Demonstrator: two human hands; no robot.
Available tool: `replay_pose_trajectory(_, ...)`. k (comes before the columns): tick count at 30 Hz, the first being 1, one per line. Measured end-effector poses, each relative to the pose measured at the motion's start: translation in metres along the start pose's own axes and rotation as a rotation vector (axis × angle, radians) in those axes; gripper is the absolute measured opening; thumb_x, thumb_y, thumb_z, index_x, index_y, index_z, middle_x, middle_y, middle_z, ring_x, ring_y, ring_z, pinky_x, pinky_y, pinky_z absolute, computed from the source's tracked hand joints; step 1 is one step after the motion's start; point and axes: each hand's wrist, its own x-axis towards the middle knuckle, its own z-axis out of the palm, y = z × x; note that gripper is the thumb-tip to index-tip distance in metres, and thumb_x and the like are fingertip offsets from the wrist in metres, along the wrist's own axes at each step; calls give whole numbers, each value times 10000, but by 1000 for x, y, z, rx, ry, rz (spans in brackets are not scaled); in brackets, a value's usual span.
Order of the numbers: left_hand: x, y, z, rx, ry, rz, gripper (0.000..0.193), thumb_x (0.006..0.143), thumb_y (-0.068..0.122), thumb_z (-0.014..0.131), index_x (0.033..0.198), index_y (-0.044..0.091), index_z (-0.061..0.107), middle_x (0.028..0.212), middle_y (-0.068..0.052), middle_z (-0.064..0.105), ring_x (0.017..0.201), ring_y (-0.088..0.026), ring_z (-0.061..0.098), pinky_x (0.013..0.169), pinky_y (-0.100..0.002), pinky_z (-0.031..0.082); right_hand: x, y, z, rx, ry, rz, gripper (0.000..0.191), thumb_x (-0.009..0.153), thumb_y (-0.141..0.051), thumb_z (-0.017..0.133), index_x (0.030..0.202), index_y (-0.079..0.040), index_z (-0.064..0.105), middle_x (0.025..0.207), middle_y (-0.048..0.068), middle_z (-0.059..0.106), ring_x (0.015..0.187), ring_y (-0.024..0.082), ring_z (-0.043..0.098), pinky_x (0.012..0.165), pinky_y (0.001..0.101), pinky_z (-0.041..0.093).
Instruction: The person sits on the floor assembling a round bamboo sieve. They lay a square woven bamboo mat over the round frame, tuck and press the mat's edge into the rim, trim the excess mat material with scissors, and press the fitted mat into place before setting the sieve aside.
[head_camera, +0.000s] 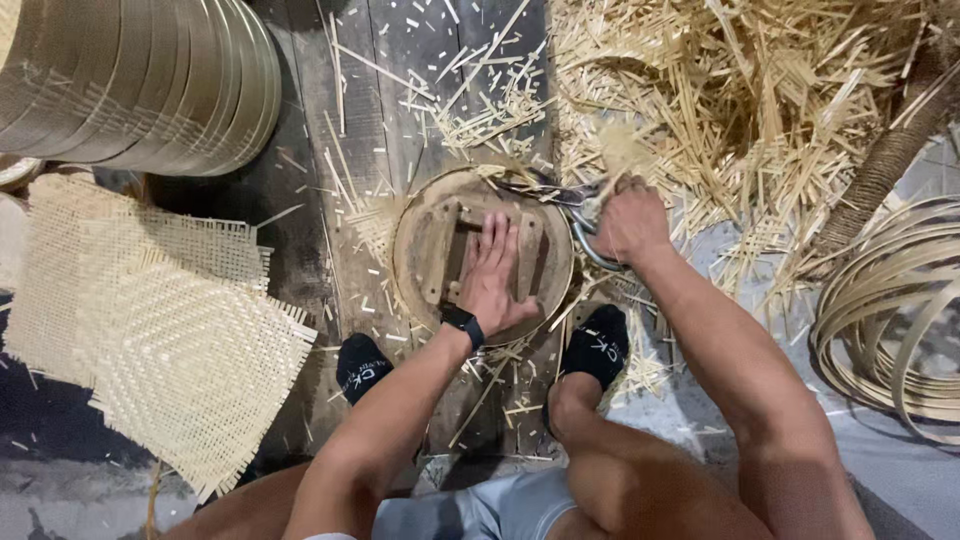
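Bamboo offcuts lie everywhere on the dark wooden floor (300, 200), and in the middle of it sits the round wooden form (420, 255), a disc with raised blocks on top. My left hand (492, 275) is pressed flat on that disc, fingers spread a little and pointing away from me, with a black watch (463, 324) on the wrist. My right hand (628, 222) is closed around the handles of metal shears (572, 205), whose blades reach along the far rim of the disc; I cannot tell how far the blades are parted. Woven bamboo fringe sticks out from under the disc all round, so a mat seems pinned beneath it.

Both feet in black socks (596, 345) rest on the floor just on my side of the disc, one at each side.

Toward the floor's left edge lies a woven bamboo mat (150, 320) with loose ends. At the far left corner stands a stack of bent bamboo hoops (150, 80). A heap of trimmed splints (740, 100) fills the far right, and coiled bamboo strips (890, 310) lie at the right edge.
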Motion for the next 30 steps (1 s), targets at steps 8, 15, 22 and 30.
replay_pose_trajectory(8, -3, -14, -20, 30, -248, 162, 1272, 613, 362, 897, 1609, 53, 169, 1702, -172, 97, 1585, -334, 46, 1275, -555, 116, 11, -12, -45, 76, -380, 156, 633, 700, -494, 801, 1146, -74, 642, 887, 180, 653, 818, 312, 662, 714, 440, 572)
replay_pose_trajectory(15, -1, -19, -46, 241, -479, 307, 1176, 679, 416, 849, 1610, 108, 198, 1715, -130, 134, 1586, -318, 82, 1265, -544, 122, 5, -4, -33, 35, -348, 45, 447, 860, -397, 666, 1127, -38, 680, 1055, 175, 677, 985, 318, 685, 901, 461, 571)
replay_pose_trajectory(22, 31, 37, 19, -16, -49, -745, 1162, 751, 753, 663, 1541, -1, 265, 1602, -289, 268, 1497, -438, 223, 1247, -588, 73, 16, -14, -43, 11, -272, 27, 661, 836, -565, 690, 1142, 15, 609, 1070, 210, 611, 973, 328, 612, 835, 433, 539)
replay_pose_trajectory(30, 1, 15, 25, 183, -104, -252, 1162, 732, 584, 765, 1514, -136, 296, 1523, -364, 385, 1460, -519, 300, 1245, -605, 93, 5, -7, -53, 18, -413, 101, 435, 956, -480, 586, 1074, -73, 684, 1004, 130, 679, 922, 255, 667, 819, 412, 585)
